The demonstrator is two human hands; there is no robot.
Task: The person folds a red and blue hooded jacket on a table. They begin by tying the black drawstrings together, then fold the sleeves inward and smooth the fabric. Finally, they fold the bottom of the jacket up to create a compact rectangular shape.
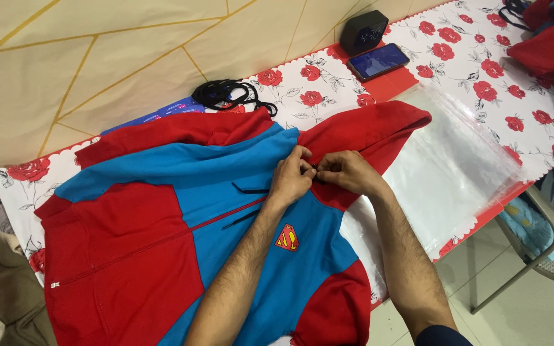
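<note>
A red-and-blue hoodie (181, 218) lies spread flat on the bench (469, 57). At its neckline, left hand (292, 178) and right hand (347, 172) pinch a black drawstring (249, 190), fingers closed. Beside the hood lie clear plastic bags (450, 154); beyond the hood, a phone (377, 61).
</note>
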